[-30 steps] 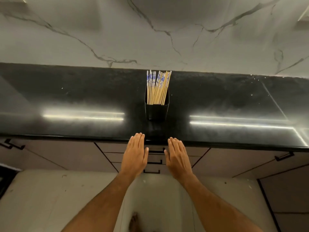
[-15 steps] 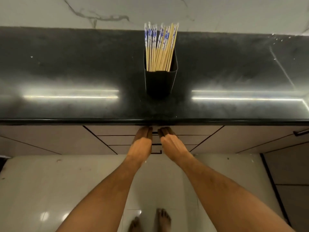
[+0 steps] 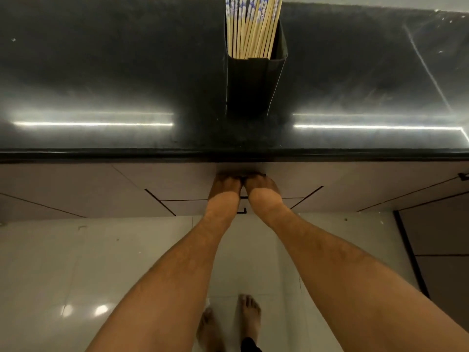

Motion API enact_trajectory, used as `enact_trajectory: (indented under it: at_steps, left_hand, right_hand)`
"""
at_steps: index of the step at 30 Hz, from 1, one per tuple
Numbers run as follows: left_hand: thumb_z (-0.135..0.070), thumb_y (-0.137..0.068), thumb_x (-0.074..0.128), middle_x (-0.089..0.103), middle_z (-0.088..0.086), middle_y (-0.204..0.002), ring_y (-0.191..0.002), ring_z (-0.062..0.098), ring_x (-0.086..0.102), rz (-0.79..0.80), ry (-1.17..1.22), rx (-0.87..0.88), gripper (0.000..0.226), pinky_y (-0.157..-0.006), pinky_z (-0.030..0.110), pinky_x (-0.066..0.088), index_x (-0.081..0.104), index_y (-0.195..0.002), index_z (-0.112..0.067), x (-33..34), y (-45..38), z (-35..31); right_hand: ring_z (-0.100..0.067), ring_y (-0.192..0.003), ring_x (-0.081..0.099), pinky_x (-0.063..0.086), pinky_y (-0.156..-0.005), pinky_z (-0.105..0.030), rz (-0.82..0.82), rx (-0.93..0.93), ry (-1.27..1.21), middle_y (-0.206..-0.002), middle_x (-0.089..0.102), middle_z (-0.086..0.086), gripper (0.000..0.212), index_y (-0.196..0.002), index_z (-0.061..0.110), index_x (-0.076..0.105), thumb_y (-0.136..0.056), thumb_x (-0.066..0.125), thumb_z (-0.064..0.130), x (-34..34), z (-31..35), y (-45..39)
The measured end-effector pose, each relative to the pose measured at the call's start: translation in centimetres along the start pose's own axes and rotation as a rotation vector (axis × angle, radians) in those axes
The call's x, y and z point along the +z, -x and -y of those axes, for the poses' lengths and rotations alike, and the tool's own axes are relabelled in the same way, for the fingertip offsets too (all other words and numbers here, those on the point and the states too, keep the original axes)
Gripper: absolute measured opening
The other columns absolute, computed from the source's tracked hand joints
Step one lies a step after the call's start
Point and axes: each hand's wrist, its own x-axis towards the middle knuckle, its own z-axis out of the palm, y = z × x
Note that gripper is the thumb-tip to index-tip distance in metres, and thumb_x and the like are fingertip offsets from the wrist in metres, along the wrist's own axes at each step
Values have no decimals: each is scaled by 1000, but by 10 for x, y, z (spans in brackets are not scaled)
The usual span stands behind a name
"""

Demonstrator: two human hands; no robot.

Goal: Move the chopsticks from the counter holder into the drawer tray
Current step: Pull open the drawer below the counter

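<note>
Several wooden chopsticks [image 3: 250, 26] with blue-and-white tops stand upright in a black holder [image 3: 253, 82] on the black counter [image 3: 101, 72], near its front edge. Below the counter lip, my left hand [image 3: 224, 191] and my right hand [image 3: 264, 193] sit side by side against the shut top drawer front [image 3: 177, 181]. Their fingers curl into the shadow there, over the spot where the top drawer's handle sits; the hands cover the handle itself. No drawer tray is in view.
Two lower drawer handles [image 3: 243, 211] show between my wrists. Beige cabinet fronts [image 3: 368, 184] run left and right under the counter. A dark cabinet [image 3: 439, 250] stands at the right. My bare feet [image 3: 250, 316] are on the glossy tiled floor [image 3: 63, 275].
My view has dropped and moved closer to the counter. Both hands went from flat in front of the drawers up to the top drawer front, fingers now tucked under the counter lip.
</note>
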Motion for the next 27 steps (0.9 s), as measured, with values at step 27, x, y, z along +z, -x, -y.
enact_trajectory:
  at_steps: [27]
  left_hand:
    - [-16, -100, 59, 72, 4, -115, -99, 20, 70, -69, 29, -47, 21, -88, 27, 54, 68, -119, -18, 66, 232, -23]
  right_hand:
    - [-26, -101, 69, 53, -98, -37, -57, -76, -69, -112, 73, -10, 20, -118, 12, 70, -99, 63, 14, 67, 38, 222]
